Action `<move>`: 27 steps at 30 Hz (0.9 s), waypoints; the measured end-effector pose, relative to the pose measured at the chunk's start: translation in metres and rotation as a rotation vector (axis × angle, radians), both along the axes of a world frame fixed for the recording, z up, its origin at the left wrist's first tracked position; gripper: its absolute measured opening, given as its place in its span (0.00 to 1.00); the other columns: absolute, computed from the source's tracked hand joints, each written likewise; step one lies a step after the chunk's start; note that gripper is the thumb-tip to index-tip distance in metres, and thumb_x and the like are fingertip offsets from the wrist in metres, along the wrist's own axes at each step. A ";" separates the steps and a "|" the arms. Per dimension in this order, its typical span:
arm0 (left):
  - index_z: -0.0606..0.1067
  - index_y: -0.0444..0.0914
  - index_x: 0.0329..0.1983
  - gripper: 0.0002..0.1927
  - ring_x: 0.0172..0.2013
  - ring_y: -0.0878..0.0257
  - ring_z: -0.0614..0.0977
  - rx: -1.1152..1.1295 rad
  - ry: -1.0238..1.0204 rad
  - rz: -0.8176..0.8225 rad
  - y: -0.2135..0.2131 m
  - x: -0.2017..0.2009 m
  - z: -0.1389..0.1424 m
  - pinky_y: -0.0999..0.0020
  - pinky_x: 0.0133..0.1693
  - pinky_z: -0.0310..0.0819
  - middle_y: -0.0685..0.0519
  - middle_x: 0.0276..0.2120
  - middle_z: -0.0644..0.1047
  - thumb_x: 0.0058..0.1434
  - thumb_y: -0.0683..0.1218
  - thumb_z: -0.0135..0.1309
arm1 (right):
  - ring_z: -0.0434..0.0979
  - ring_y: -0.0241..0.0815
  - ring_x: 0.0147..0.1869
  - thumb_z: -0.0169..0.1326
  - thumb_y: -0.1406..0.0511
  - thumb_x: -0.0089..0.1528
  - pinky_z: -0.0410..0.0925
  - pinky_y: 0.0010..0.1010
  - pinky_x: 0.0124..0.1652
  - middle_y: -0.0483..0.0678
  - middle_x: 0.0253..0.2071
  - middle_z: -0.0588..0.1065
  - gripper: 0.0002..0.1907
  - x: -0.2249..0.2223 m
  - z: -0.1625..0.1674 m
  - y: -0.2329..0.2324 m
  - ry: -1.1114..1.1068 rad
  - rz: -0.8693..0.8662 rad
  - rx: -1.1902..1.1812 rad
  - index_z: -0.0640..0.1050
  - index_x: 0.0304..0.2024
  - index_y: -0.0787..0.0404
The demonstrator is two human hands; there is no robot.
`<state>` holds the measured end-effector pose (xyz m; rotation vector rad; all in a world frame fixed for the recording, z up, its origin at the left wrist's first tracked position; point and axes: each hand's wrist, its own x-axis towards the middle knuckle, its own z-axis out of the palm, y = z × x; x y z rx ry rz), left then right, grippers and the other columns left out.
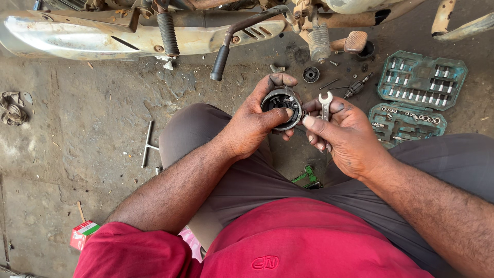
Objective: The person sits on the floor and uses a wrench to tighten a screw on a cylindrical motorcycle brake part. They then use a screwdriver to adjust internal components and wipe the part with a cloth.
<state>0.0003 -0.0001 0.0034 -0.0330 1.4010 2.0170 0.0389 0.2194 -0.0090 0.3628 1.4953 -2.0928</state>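
**Hands at frame centre, round part and spanner**

Left hand (252, 123) wraps the round metal housing (280, 105) at centre frame, fingers curled over its rim. Right hand (345, 134) pinches an open-ended spanner (325, 103) against the housing's right edge. Bare concrete floor (87, 118) lies open at left; the green socket case (417, 92) crowds the right.

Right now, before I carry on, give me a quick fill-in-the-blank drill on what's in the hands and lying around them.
1. The left hand grips a round dark metal ____ part.
2. The right hand holds a small open-ended ____ upright beside that part.
3. The open green socket set case lies on the floor to the person's ____.
4. The T-shaped tool lies on the concrete floor, to the ____ of the left knee.

Missing words: engine; spanner; right; left
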 end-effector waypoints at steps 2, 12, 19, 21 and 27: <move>0.63 0.42 0.67 0.27 0.35 0.63 0.81 0.047 -0.030 0.024 0.000 0.000 -0.002 0.68 0.35 0.82 0.50 0.42 0.76 0.65 0.35 0.51 | 0.74 0.32 0.33 0.54 0.67 0.66 0.64 0.21 0.28 0.48 0.39 0.78 0.12 -0.001 0.002 0.003 -0.022 -0.018 -0.119 0.77 0.51 0.64; 0.62 0.40 0.68 0.27 0.39 0.61 0.83 0.129 -0.051 0.015 -0.002 0.001 -0.003 0.66 0.36 0.81 0.47 0.43 0.77 0.66 0.35 0.50 | 0.71 0.30 0.30 0.53 0.68 0.68 0.63 0.20 0.28 0.48 0.39 0.79 0.09 0.000 0.005 0.002 0.007 -0.011 -0.062 0.78 0.50 0.63; 0.62 0.41 0.68 0.27 0.42 0.61 0.83 0.057 0.014 0.002 -0.001 0.002 -0.001 0.68 0.37 0.81 0.49 0.46 0.76 0.67 0.35 0.50 | 0.70 0.30 0.27 0.53 0.68 0.68 0.61 0.20 0.25 0.48 0.37 0.80 0.08 0.000 0.006 0.002 0.018 -0.018 -0.024 0.77 0.48 0.62; 0.62 0.41 0.68 0.27 0.42 0.62 0.83 0.037 0.042 -0.010 -0.001 0.002 -0.001 0.68 0.38 0.82 0.49 0.47 0.76 0.67 0.35 0.50 | 0.69 0.29 0.27 0.53 0.68 0.68 0.61 0.20 0.25 0.48 0.37 0.80 0.08 -0.001 0.007 0.002 0.014 -0.010 -0.010 0.77 0.49 0.62; 0.62 0.42 0.67 0.26 0.42 0.62 0.84 0.019 0.048 -0.021 0.000 0.001 -0.001 0.68 0.38 0.82 0.49 0.48 0.75 0.67 0.35 0.50 | 0.68 0.28 0.26 0.53 0.69 0.66 0.63 0.19 0.24 0.45 0.36 0.80 0.10 -0.001 0.012 -0.002 0.102 0.027 0.156 0.77 0.50 0.62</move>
